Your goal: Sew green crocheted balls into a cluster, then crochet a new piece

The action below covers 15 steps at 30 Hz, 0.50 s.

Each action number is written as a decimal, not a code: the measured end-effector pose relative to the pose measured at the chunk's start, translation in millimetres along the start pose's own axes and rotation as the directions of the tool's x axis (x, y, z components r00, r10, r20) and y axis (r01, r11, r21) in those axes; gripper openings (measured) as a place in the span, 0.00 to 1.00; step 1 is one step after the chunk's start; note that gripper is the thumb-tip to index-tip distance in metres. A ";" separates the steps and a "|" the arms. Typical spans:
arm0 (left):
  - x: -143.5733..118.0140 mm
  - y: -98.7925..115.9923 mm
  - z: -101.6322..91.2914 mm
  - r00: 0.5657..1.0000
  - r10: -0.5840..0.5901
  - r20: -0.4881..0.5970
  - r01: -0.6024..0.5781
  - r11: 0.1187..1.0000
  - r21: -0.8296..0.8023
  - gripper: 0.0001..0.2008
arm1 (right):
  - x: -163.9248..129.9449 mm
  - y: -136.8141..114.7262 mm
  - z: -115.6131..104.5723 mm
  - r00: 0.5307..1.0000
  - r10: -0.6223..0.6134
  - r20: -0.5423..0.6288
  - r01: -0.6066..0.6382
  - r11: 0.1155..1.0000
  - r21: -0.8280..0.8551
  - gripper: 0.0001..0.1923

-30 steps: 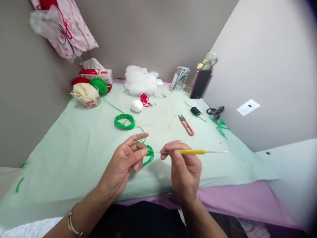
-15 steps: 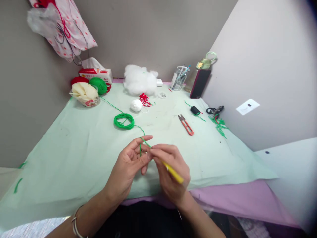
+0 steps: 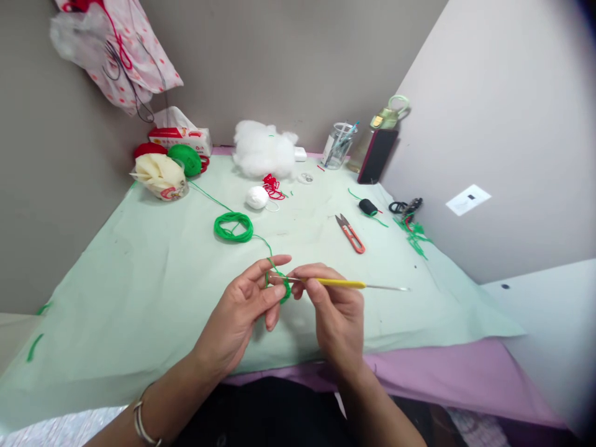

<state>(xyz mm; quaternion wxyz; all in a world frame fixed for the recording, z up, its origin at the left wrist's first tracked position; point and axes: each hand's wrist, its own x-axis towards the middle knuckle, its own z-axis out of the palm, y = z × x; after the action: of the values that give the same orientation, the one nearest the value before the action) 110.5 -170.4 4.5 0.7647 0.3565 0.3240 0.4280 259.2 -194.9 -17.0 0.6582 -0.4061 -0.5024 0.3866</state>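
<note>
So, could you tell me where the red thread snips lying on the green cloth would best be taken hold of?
Probably at the red handle loop of the thread snips, coming from the near right: the bare metal blades point away to the far left, and the handle end lies nearest the right hand.

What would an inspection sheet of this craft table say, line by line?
Surface: pale green cloth over a pink cover.
Job's things: yellow crochet hook, green cord loop, green cord coil trailing to it.
Clutter: red snips, white stuffing, white ball, red cord, black spool, green offcuts, jar of pens, tissue box.
Hands: left hand pinches the loop; right hand holds the hook, tip at the loop.
Cables: nothing seen for certain; black tangle unclear.
Surroundings: grey walls, spotted bag hanging.
</note>
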 end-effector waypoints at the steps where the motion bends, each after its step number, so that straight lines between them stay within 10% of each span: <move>1: -0.2 0.1 -0.6 1.000 -0.017 0.012 0.017 1.000 0.000 0.17 | 0.0 1.4 -1.1 1.000 0.023 -0.003 -0.023 0.999 0.039 0.07; 5: -0.7 4.6 -5.6 0.998 -0.055 0.043 0.057 0.997 -0.046 0.19 | 0.3 1.0 -5.7 0.997 0.073 0.037 -0.078 0.986 0.146 0.10; 9: -1.6 7.0 -6.0 1.000 -0.002 -0.009 0.002 1.000 -0.002 0.19 | -1.9 -5.8 -5.1 0.992 -0.109 0.067 0.115 0.989 -0.098 0.11; 15: -2.5 0.9 -0.2 0.996 -0.003 -0.088 0.000 0.999 -0.036 0.25 | -10.0 -1.8 0.0 0.783 -0.528 0.328 0.611 0.558 -0.561 0.17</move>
<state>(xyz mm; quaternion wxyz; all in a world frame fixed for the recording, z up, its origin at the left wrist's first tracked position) 108.9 -172.2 5.7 0.7562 0.3231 0.3499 0.4487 257.4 -204.8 -18.8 0.5357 -0.3958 -0.7457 -0.0189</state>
